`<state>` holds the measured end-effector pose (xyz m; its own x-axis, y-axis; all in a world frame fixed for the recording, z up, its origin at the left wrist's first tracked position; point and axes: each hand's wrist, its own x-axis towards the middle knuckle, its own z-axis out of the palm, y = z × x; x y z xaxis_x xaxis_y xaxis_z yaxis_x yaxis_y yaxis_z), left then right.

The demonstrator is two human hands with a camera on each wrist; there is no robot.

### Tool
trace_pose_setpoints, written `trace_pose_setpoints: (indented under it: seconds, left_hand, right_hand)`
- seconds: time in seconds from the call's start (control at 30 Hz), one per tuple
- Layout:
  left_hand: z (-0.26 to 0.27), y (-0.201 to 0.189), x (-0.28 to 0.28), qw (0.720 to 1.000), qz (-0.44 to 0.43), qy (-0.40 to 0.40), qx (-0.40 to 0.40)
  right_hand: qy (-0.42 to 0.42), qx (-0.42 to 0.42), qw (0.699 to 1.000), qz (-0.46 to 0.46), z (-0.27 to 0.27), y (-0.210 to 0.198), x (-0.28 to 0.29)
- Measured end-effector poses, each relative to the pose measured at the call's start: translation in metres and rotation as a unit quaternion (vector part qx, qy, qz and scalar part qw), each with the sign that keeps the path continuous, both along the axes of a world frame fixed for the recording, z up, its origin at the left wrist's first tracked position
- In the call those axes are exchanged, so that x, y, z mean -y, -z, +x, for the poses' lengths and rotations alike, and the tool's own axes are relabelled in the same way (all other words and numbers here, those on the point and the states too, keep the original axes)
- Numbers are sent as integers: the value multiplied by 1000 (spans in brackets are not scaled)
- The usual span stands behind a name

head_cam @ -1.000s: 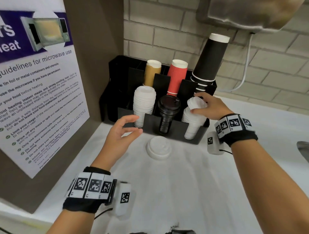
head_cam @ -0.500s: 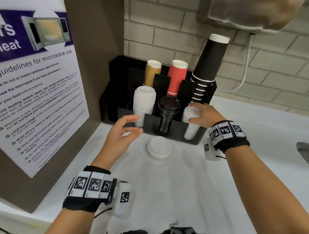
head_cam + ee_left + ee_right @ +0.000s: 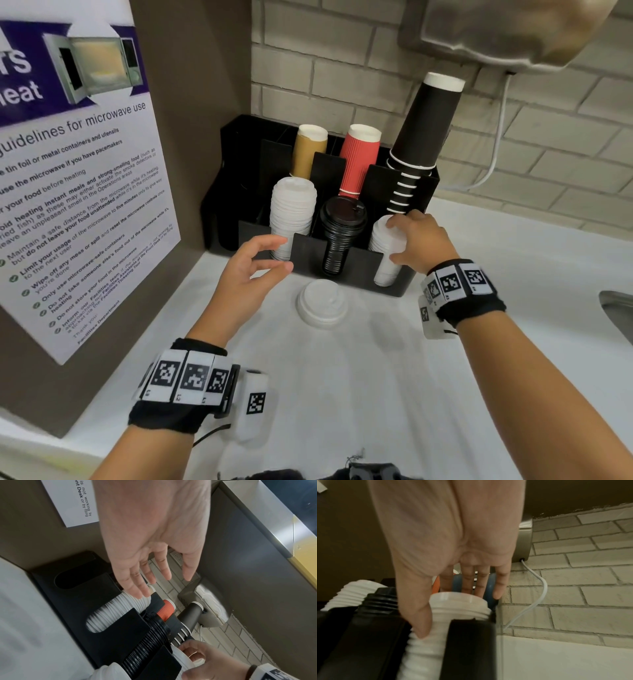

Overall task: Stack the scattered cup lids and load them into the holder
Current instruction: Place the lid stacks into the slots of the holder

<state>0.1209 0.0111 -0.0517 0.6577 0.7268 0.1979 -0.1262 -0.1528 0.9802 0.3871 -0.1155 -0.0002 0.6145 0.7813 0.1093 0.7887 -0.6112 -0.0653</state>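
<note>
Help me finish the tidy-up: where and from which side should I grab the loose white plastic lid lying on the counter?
Grip the white plastic lid by its outer rim, from above: it lies flat, dome up, apart from the black holder. The empty left hand hovers nearest it; a thumb-and-finger pinch across opposite edges should lift it.

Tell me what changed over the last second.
The right hand came down, pressing the white lid it held onto the right-hand lid stack in the holder. Unchanged: left hand hovering open, loose lids on the counter.
</note>
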Motion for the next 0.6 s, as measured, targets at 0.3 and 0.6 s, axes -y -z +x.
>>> trace_pose_setpoints:
  seconds: [0.3, 0.6]
  left_hand:
    - [-3, 4, -1, 1000, 0, -4, 3]
    - [-5, 1, 1, 1000, 5, -9, -3]
  right_hand:
    - [-104, 17, 984, 145, -38, -2, -1]
    - [-160, -134, 958, -198, -93, 54, -43]
